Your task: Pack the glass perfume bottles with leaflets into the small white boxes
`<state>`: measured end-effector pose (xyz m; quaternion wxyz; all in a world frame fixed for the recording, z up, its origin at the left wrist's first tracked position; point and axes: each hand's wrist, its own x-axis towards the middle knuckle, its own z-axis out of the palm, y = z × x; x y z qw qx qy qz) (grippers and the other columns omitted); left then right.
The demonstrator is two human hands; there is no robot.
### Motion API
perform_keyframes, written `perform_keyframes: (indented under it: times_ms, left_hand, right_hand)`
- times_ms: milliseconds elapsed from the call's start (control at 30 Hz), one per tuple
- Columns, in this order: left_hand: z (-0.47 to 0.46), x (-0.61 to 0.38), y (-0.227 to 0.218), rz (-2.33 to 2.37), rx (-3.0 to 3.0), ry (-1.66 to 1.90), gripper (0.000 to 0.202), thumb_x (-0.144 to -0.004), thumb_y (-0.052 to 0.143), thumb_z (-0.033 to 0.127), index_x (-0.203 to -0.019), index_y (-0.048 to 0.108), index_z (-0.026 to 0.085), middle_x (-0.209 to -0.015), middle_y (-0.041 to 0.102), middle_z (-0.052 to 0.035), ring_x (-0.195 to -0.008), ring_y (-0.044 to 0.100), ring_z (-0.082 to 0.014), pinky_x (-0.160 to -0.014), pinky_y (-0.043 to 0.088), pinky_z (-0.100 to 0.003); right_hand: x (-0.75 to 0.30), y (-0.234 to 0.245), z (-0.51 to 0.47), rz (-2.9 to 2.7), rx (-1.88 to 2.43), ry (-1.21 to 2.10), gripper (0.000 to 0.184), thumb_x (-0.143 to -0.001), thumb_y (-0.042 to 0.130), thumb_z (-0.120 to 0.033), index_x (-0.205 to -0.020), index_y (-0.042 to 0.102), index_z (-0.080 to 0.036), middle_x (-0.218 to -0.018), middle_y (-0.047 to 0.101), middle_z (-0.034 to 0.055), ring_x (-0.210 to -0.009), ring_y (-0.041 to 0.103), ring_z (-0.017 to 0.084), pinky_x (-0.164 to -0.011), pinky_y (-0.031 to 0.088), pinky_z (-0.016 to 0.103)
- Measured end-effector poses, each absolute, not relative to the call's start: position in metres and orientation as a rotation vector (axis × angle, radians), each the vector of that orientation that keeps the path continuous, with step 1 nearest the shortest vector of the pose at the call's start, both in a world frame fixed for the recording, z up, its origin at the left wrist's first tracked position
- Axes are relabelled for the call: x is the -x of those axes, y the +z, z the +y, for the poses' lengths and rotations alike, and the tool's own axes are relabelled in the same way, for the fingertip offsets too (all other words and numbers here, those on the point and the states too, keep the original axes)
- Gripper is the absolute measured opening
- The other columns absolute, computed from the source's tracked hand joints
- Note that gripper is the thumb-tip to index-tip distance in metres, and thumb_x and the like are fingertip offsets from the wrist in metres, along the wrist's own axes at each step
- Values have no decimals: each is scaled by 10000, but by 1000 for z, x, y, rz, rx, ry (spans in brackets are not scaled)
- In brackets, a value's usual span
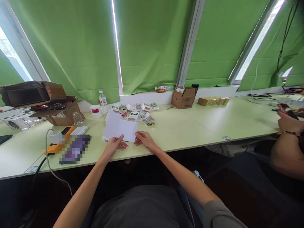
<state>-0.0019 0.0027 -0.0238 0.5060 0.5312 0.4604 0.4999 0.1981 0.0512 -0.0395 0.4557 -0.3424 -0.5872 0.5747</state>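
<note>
I am seeing my left hand (pixel 114 145) half curled, thumb lying on top, pinching the near left edge of the white sheet (pixel 120 127). My right hand (pixel 144 140) is loosely bent too, its fingertips gripping the sheet's near right corner. The sheet is sitting tilted on the pale green table (pixel 190 133), directly in front of me, and is covering a flat white box (pixel 104 138) whose edge is peeking out at its left.

Just beyond the sheet, small white packets (pixel 134 114) and a little glass jar (pixel 149 120) are lying scattered. Behind its far left corner a water bottle (pixel 102 101) is standing beside a white carton with a pink picture (pixel 96 110). Left of the sheet an orange device (pixel 55 147) is lying near a large opened cardboard box (pixel 60 114). Well to the right of the sheet, a smaller open cardboard box (pixel 184 97) and a row of tan boxes (pixel 213 101) are sitting by the window sill, and another person's hand (pixel 288 122) is working at the table's far right end.
</note>
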Motion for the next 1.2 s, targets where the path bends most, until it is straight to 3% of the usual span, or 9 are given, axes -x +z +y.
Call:
perform_keyframes:
  times_ms: [233,433,567,1033,1200]
  left_hand:
    - [-1,1,-23,1111,-1429,1151,378,-759,717,433,-946,711,105,-770,715,-89,-666,654,-170,-653,541,-267]
    - [0,1,-22,1134,-1400,1162,371,-790,681,447,-910,715,97,-923,726,-135,-686,654,-171,-661,546,-277]
    - [1,1,-22,1159,-1361,1155,394,-801,667,466,-900,697,86,-865,724,-140,-671,658,-172,-656,548,-280]
    - [1,-1,-24,1135,-1287,1326,439,-785,684,487,-1016,575,130,-1044,661,-131,-836,689,-218,-685,595,-341]
    - [0,-1,-22,1064,-1318,1313,463,-803,662,486,-1105,538,158,-1050,666,-112,-785,703,-210,-701,591,-367]
  right_hand:
    - [-198,-38,49,-1467,827,1417,334,-847,618,-472,-889,646,-141,-806,676,52,-611,643,113,-603,546,241]
    - [-198,-41,51,-1482,831,1429,346,-833,636,-471,-898,649,-132,-791,693,63,-624,646,120,-614,544,247]
    - [-198,-41,52,-1492,838,1435,359,-826,645,-476,-909,654,-126,-758,698,64,-623,647,123,-619,544,251]
    - [-198,-41,51,-1526,836,1444,395,-815,657,-493,-929,664,-115,-817,729,102,-639,638,124,-642,534,259]
    - [-198,-41,51,-1537,835,1449,401,-813,653,-502,-925,668,-118,-824,731,104,-653,641,129,-659,535,269]
